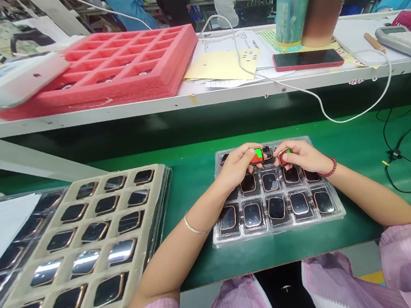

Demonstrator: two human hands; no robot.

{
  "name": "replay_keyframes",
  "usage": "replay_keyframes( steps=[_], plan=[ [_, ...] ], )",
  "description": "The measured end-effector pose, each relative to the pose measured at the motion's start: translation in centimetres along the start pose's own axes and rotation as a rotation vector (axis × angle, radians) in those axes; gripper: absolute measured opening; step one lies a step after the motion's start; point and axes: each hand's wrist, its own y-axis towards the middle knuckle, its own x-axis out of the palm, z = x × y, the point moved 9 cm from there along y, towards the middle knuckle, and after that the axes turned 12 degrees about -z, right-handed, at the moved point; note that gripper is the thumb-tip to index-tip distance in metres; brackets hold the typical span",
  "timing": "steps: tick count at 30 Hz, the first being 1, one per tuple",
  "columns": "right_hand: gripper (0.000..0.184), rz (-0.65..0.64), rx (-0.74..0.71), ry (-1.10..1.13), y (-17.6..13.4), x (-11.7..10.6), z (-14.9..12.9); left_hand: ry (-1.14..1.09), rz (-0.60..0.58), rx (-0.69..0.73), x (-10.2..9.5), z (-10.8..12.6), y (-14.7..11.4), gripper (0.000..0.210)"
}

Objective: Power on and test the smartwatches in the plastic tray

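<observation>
My left hand [241,162] is closed on a smartwatch case [257,156] whose screen glows red and green. Another lit smartwatch case [285,156], also red and green, is pinched in my right hand [300,156]. Both hands hover over the far rows of a clear plastic tray [280,230]. Rows of dark-screened watch cases, such as one at the front [276,208], sit in its compartments. My fingers and palms hide part of the far row. Neither case shows a strap.
To the left, a beige tray [95,252] of watch cases overlaps another tray with white paper [7,226]. Above the green bench stands a shelf with a red foam tray [169,75], a phone [308,60], a teal cup [292,17] and a calculator [403,39]. A white cable [316,95] hangs over its edge.
</observation>
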Motion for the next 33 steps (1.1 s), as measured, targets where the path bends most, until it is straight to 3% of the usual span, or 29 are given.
replay_keyframes(
  steps=[8,19,27,33],
  plan=[
    [0.02,-0.019,-0.008,-0.038,0.0,0.1,-0.1,0.041,-0.007,0.002,0.1,-0.1,0.1,0.036],
    [0.032,-0.056,-0.09,-0.065,0.2,0.4,-0.6,0.065,-0.038,0.008,0.2,-0.6,0.2,0.05],
    [0.034,-0.068,-0.121,-0.094,0.1,0.7,-1.0,0.041,-0.053,0.077,0.4,0.0,0.3,0.042],
    [0.024,-0.043,-0.067,-0.096,0.0,0.5,-0.8,0.073,-0.065,0.074,0.7,0.4,0.2,0.03]
  ],
)
